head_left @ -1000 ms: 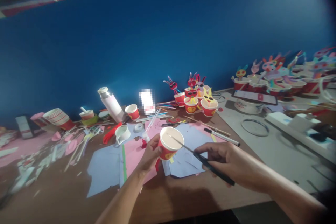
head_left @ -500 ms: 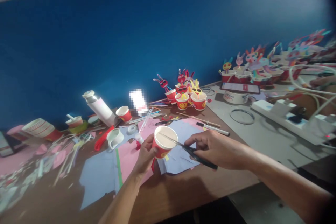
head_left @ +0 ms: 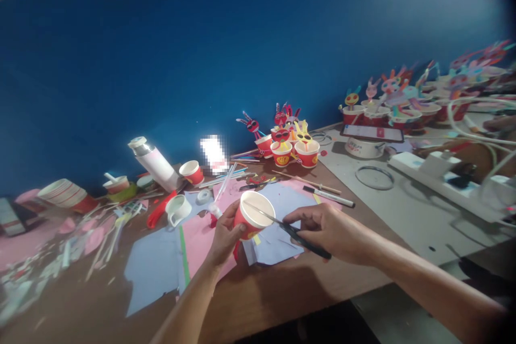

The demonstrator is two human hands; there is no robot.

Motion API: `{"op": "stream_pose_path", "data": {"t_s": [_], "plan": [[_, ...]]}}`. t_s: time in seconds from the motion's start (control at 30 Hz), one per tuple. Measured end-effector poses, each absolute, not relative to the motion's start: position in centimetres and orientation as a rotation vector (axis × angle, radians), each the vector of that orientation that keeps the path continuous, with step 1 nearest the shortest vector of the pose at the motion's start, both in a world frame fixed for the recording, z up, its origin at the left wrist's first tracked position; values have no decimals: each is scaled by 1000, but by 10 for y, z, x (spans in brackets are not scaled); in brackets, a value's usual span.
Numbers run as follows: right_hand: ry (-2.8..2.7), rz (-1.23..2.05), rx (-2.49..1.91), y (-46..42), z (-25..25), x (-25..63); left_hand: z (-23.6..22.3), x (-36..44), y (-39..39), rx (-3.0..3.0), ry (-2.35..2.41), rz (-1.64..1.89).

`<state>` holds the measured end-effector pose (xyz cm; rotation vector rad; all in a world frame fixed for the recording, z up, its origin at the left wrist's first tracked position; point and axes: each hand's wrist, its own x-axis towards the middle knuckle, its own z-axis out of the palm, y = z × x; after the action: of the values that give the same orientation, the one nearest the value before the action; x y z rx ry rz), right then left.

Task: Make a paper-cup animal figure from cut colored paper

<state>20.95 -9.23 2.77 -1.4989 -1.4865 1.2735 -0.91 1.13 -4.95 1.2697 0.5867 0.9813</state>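
Observation:
My left hand (head_left: pixel 228 231) is wrapped round a red paper cup (head_left: pixel 250 232) with a white rim, held above the table and tilted toward me. In my right hand (head_left: pixel 322 226) are dark-handled scissors (head_left: pixel 300 239), gripped with the blades pointing left. Those blades reach over the cup's rim into its mouth; whether their tip touches the cup's inside I cannot tell. Sheets of blue paper (head_left: pixel 278 250) and pink paper (head_left: pixel 199 242) lie beneath. Left of the cup stand a white mug (head_left: pixel 178 209) and a roll of clear tape (head_left: pixel 203 196).
Behind are finished-looking cups with paper figures (head_left: pixel 281 153), a lit phone (head_left: pixel 214 156), a white flask (head_left: pixel 157 165) and another red cup (head_left: pixel 191 173). A marker (head_left: pixel 328 196) and a power strip (head_left: pixel 439 177) lie right. Paper scraps (head_left: pixel 88 242) and stacked cups (head_left: pixel 66 196) fill the left.
The view has shifted slightly. Both hands keep nearly the same pose, and the scissors still reach into the cup's mouth.

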Motion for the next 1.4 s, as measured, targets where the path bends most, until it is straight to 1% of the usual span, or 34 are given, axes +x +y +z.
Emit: {"op": "stream_pose_path", "data": {"t_s": [0.37, 0.47, 0.73, 0.8, 0.87, 0.93, 0.97, 1.13, 1.2, 1.3, 1.4], "plan": [[-1506, 1207, -1518, -93, 13, 203, -43, -10, 11, 1496, 679, 975], [-1600, 1052, -1608, -95, 14, 203, -42, -11, 10, 1563, 696, 959], [-2139, 441, -1808, -102, 34, 197, -44, -12, 12, 1643, 764, 901], [-2253, 335, -1842, -102, 33, 194, -44, -11, 12, 1656, 773, 895], [-2282, 306, -1846, -100, 32, 194, -43, -11, 12, 1667, 776, 890], [-2207, 401, -1806, -97, 30, 196, -42, -10, 12, 1680, 768, 898], [-2133, 499, -1775, -95, 28, 198, -42, -10, 11, 1684, 759, 907], [-1546, 1260, -1646, -80, 19, 208, -43, -10, 11, 1660, 766, 947], [-1315, 1477, -1560, -75, 16, 210, -45, -10, 12, 1643, 778, 944], [-1169, 1588, -1448, -73, 13, 210, -47, -9, 12, 1650, 788, 951], [-1251, 1521, -1554, -73, 10, 208, -46, -8, 11, 1671, 785, 948]]}}
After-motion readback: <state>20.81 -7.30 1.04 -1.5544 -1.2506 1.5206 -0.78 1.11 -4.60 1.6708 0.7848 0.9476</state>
